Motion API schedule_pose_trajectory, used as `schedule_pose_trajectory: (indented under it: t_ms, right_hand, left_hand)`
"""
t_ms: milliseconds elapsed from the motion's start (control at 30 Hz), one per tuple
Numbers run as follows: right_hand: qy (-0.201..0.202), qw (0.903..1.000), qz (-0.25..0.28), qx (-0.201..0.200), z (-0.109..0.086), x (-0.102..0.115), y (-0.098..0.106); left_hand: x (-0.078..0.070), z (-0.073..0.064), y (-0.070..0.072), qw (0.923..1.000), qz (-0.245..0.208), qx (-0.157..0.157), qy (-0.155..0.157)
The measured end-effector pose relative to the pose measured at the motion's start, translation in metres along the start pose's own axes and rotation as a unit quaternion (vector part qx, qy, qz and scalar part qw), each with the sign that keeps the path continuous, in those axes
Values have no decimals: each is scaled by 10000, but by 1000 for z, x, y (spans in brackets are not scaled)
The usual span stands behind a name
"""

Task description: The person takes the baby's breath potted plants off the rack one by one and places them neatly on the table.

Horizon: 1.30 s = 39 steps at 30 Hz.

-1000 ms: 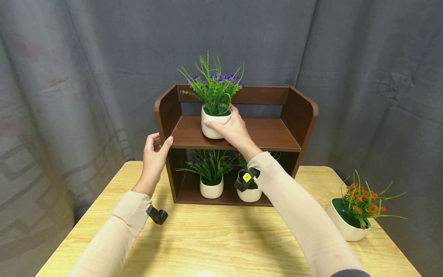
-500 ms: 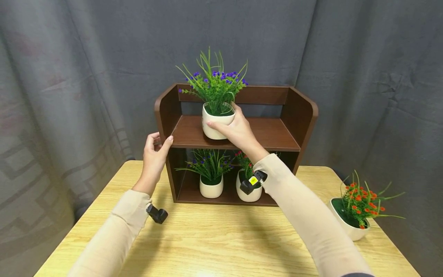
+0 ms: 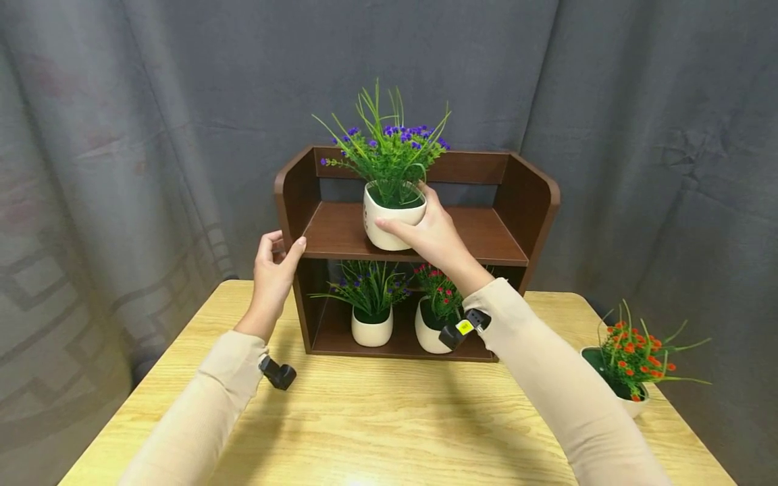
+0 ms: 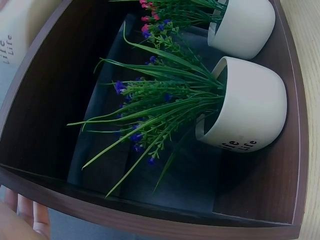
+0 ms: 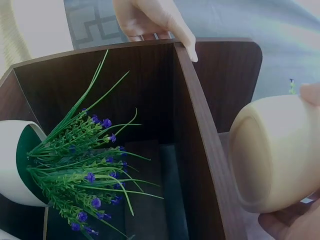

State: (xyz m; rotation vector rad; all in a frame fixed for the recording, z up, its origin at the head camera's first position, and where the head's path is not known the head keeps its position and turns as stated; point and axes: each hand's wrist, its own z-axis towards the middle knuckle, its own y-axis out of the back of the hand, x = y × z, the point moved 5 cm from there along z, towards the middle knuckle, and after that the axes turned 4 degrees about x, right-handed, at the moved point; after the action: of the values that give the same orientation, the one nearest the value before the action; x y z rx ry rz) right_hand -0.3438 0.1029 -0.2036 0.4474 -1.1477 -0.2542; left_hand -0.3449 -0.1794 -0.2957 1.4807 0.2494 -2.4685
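My right hand [image 3: 434,233] grips a white pot [image 3: 389,228] of purple flowers and long green blades, thumb across its front. The pot is held over the front of the upper board of a brown two-tier shelf [image 3: 340,229]; its underside shows in the right wrist view, raised off the board. With thumb on the front edge and fingers round the outside, my left hand [image 3: 273,277] holds the shelf's left side panel. On the lower tier stand a second purple-flowered pot [image 3: 372,332] and a pink-red-flowered pot [image 3: 430,331], the latter partly covered by my right wrist camera.
An orange-flowered pot [image 3: 635,405] stands on the right of the light wood table [image 3: 365,418], partly behind my right sleeve. Grey curtains [image 3: 243,101] hang behind the table. The shelf's raised side panels [image 3: 525,202] flank the upper board.
The purple-flowered pot in my right hand has moved to the right and towards me, turning slightly so print shows on its left side. My left hand stays on the side panel.
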Motion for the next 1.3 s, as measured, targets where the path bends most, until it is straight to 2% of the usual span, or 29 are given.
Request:
schedule_pose_trajectory:
  t_ms: [333,633,900,1300]
  right_hand:
    - [69,9998,-136,89,-16,4,9]
    - [213,9993,-303,75,-31,4,21]
    - [264,9990,-312,165,-45,-1,30]
    - [298,9980,-547,-55,-69,-8,53]
  left_hand:
    - [0,0,-2,10000,24,24,28]
    - [0,1,-5,9999,-163,20,-31]
    - [3,1,-4,9998,-155,88,108]
    - [-1,0,-5,9999,-58,89,114]
